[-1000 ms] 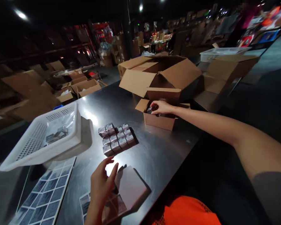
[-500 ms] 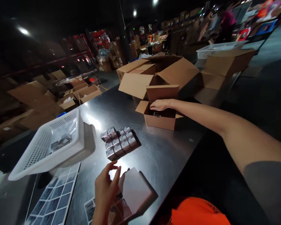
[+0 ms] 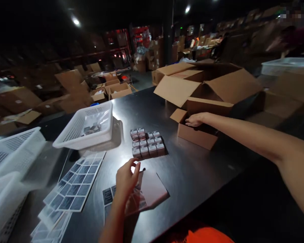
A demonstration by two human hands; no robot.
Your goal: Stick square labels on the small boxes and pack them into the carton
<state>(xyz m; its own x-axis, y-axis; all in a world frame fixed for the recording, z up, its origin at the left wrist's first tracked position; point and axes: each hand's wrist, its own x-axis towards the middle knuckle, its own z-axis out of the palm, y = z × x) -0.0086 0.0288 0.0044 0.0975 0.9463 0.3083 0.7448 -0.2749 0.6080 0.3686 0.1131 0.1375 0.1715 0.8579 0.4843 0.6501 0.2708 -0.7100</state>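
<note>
My left hand (image 3: 128, 177) hovers over the near part of the metal table, thumb and forefinger curved and apart, with nothing visible between them. Beneath and beside it lies a flat, pale glossy box (image 3: 153, 187), its left part shiny and reflective. My right hand (image 3: 195, 119) reaches into a small open cardboard box (image 3: 196, 135). Its fingers are loosely bent and no object shows in them; their lower parts are hard to make out inside the box. Beyond my left hand, several small shiny boxes (image 3: 148, 143) stand in a tight block.
A white basket (image 3: 98, 136) with a few small boxes stands at left, near more white baskets (image 3: 17, 148). Label sheets (image 3: 78, 182) lie on the metal table (image 3: 190, 179). A large open carton (image 3: 178, 89) stands behind the small box; a clear bin (image 3: 288, 65) is far right.
The view has swung left, so everything sits further right and more baskets show. My right hand stays at the small cardboard box, its fingers now more bent. My left hand keeps its curved pose.
</note>
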